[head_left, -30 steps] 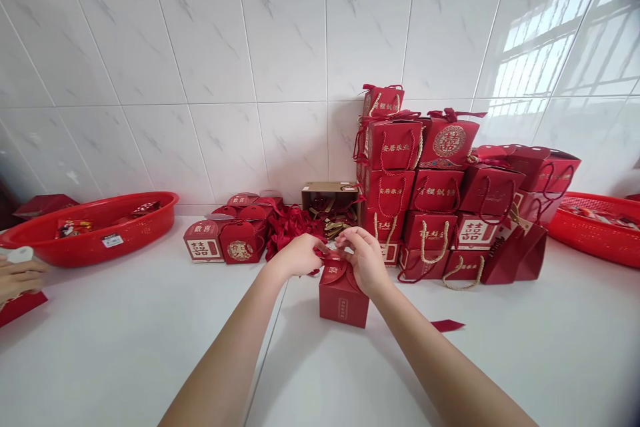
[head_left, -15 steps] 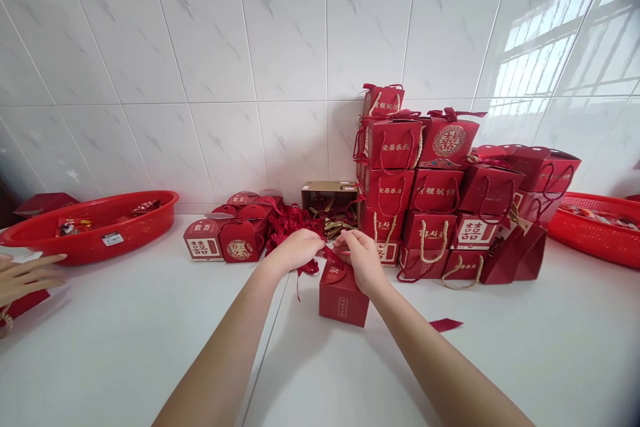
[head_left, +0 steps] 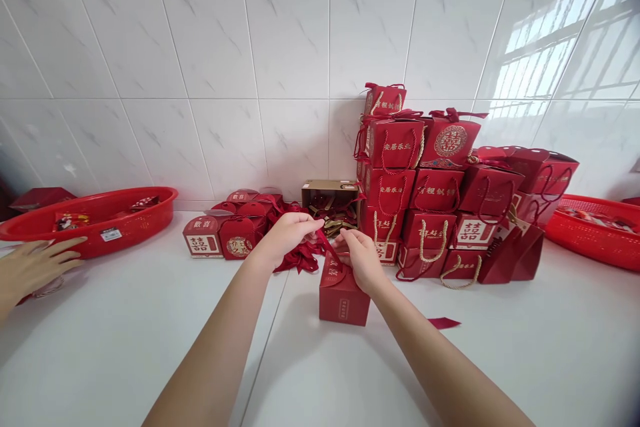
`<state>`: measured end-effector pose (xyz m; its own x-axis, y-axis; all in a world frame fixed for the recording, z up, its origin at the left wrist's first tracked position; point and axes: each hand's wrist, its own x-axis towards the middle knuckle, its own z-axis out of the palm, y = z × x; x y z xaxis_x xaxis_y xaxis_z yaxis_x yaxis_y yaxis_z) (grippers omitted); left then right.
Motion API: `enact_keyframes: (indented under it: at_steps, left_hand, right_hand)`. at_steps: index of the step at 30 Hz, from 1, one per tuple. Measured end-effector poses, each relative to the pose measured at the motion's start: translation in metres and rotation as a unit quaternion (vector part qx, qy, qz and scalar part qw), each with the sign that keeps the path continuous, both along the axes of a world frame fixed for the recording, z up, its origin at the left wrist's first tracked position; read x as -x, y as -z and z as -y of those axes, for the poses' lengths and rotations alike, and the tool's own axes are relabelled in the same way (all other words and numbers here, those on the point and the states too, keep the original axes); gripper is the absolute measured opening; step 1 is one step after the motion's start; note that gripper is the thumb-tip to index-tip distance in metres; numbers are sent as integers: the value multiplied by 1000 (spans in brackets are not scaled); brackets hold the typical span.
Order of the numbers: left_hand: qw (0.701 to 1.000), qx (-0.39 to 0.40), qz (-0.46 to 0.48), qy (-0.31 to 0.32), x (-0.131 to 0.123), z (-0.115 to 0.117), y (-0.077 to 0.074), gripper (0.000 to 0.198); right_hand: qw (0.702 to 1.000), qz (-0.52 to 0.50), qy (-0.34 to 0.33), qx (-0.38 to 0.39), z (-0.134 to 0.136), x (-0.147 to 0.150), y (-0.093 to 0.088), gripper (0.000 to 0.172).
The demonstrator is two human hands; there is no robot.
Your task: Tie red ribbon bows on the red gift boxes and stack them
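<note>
A small red gift box (head_left: 344, 300) with gold print stands upright on the white table in front of me. My left hand (head_left: 293, 233), closed in a pinch, pulls one end of a red ribbon (head_left: 327, 243) up and to the left above the box lid. At the lid's right side is my right hand (head_left: 360, 257), its fingers bent together at the ribbon by the top of the box. The fingertips of this hand are partly hidden, but the ribbon runs into them. Behind my left hand lies a heap of loose red ribbons (head_left: 303, 257).
Stacked red gift boxes (head_left: 437, 190) with cord handles rise at the right. Several more boxes (head_left: 240, 237) sit left of the ribbons, near an open carton (head_left: 330, 185). Red baskets (head_left: 145, 227) flank both sides. Another person's hand (head_left: 40, 270) is at the left. A ribbon scrap (head_left: 444, 323) lies at right.
My left hand has moved slightly left and up, drawing the ribbon out from the lid. My right hand stays at the box. The other person's hand has shifted right, towards the left basket.
</note>
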<state>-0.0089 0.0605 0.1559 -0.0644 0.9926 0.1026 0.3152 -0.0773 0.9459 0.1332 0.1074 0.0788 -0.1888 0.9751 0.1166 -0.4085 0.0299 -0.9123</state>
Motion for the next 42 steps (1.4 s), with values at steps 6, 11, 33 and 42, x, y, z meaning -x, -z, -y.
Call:
enact_keyframes:
  at_steps: [6,11,33,42]
  left_hand:
    - [993,-46,100,31,4,14,-17,30]
    - [981,-74,177,32,7,18,-21,23]
    - [920,-126,370,4,1,18,-27,13]
    - [930,-108,343,70,5,25,-30,31]
  right_hand:
    - [999,14,-38,11,3,0,-2,35]
    - [998,7,-61,14,11,5,-1,34]
    - [997,16,-76,23,20,12,-1,33]
    - [996,27,-88,18,23,10,-6,37]
